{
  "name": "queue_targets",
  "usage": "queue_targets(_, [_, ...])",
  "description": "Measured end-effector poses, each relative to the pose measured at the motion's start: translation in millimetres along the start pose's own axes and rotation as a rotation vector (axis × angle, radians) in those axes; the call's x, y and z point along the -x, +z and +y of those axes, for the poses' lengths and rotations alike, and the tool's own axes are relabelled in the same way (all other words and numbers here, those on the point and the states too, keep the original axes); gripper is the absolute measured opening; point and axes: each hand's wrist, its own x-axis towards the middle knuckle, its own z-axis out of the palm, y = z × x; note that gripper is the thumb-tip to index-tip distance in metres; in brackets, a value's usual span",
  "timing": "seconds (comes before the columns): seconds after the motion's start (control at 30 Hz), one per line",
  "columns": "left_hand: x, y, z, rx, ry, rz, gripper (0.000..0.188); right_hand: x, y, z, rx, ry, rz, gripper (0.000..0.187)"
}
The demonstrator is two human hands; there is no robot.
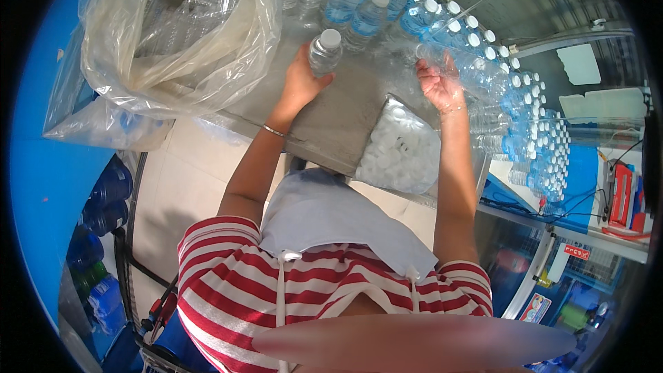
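My left hand [301, 84] is wrapped round a clear plastic bottle [323, 60] with a white cap and no label, held upright above the grey metal table [276, 119]. My right hand [440, 84] is closed under a clear, uncapped bottle [449, 57], which lies tilted with its neck to the left; its outline blends with the bottles behind. Between my forearms, at the table's near edge, rests a clear bag of white caps [400, 146]. Just beyond my left hand stand capped bottles with blue labels [366, 19].
A large open plastic bag [252, 48] of clear bottles sits at the far left. Rows of capped bottles [532, 117] line the right side. Farther right, a red tool [621, 195] and cables lie on a blue and white surface. Large blue bottles [107, 190] stand low at left.
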Motion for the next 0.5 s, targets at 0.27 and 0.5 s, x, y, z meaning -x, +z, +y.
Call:
queue_targets(0.27, [-3,6,1,0.087,-0.013,0.002,0.075,13,56,34,1.546,-0.692,0.503,0.066])
queue_targets(0.5, [9,11,20,0.033,0.108,-0.098,0.082,-32,21,42,1.952,-1.356,0.611,0.062])
